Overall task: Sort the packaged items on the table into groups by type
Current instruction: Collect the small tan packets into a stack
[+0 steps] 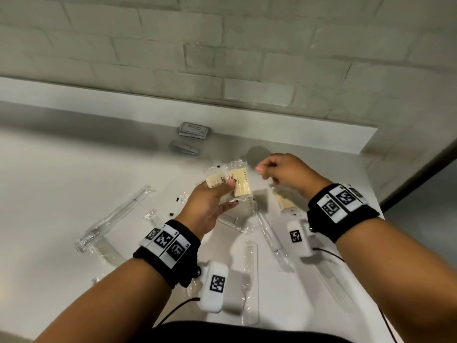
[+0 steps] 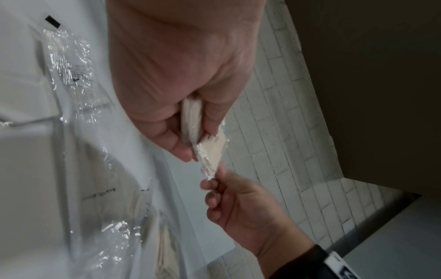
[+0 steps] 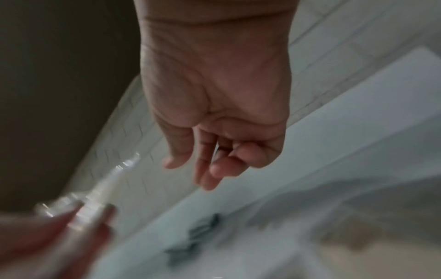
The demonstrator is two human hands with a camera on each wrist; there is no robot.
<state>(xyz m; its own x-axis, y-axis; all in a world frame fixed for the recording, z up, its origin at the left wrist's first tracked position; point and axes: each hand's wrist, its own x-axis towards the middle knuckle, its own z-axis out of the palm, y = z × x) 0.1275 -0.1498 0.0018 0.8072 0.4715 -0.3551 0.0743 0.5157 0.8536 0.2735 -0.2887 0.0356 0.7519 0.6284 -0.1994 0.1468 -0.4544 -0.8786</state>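
My left hand point(image 1: 226, 191) grips two cream-coloured packets point(image 1: 230, 179) in clear wrap, held up above the white table point(image 1: 61, 169); the thumb lies on top of them. The left wrist view shows the same hand point(image 2: 188, 132) pinching the packets point(image 2: 214, 151) edge-on. Just right of them hovers my right hand point(image 1: 269, 169), its fingers loosely curled with nothing in them, as the right wrist view of this hand point(image 3: 205, 164) confirms. A third cream packet point(image 1: 285, 203) lies on the table under my right wrist.
Two grey sachets point(image 1: 193, 129) point(image 1: 184, 147) lie near the back wall. Long clear-wrapped items lie at the left point(image 1: 116, 214), centre right point(image 1: 272, 238) and front point(image 1: 251, 276). Small clear packets point(image 1: 150, 215) point(image 1: 235, 222) are scattered between. The table's right edge point(image 1: 371, 169) is close.
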